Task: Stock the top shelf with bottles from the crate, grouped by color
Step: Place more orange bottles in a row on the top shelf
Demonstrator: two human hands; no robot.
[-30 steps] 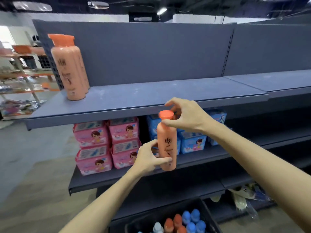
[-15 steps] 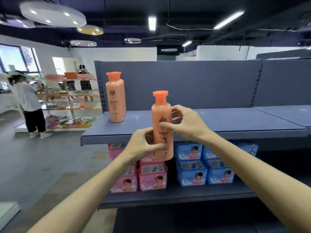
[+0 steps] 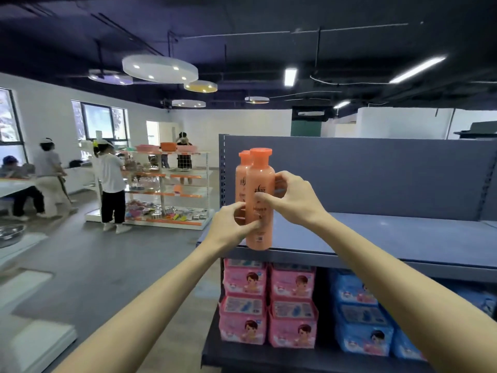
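Gripping an orange bottle (image 3: 259, 200) with both hands, the person is holding it upright at the front left corner of the top shelf (image 3: 376, 238), its base sitting at or just over the shelf's front edge; whether it is resting on the surface cannot be told. The left hand (image 3: 231, 228) is wrapping the lower body of the bottle, thumb lying across the front of the label, while the right hand (image 3: 291, 200) is clasping the middle of the bottle from the right, thumb pressing on the front and fingers curling round behind. Standing just behind and slightly left of the held bottle is a second orange bottle (image 3: 242, 179) of the same kind, mostly hidden, with only its cap and left side showing. Stacked on the shelf below are pink packs (image 3: 269, 305) toward the left and blue packs (image 3: 360, 319) to their right. Filling the room beyond, on the left, are a white display rack (image 3: 172, 189) with orange trim, loaded with small goods, and several people (image 3: 110, 184) standing near it and near a table.
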